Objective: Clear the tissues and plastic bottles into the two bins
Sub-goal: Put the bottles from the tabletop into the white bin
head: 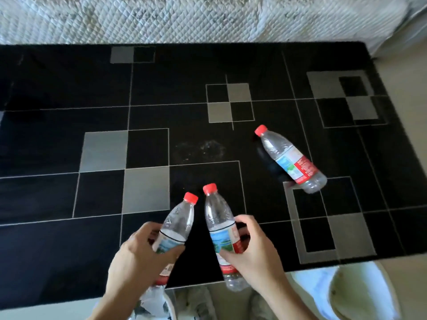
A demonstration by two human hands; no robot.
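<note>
Both hands are loaded over the near edge of the black patterned worktop (69, 146). The left hand (136, 257) grips one red-capped plastic bottle (176, 225) around its label, cap tilted up and to the far right. The right hand (251, 252) grips a second bottle (219, 225) the same way, fingers and thumb curled around the label, cap pointing away and base hanging just past the near edge.

A third bottle (290, 159) lies on its side on the right part of the worktop, well apart from both hands. Its long axis runs diagonally, red cap toward the far left, base toward the near right. It lies up and to the right of the right hand, so that hand is clearly the nearer one, but neither hand is free to take it.

Below the near edge, a pale bin (360, 294) shows at the lower right, and crumpled white material sits low between the arms; whether that is tissue in a second bin I cannot tell. The likely next call: drop these two, then reach for the lying bottle across its middle.
</note>
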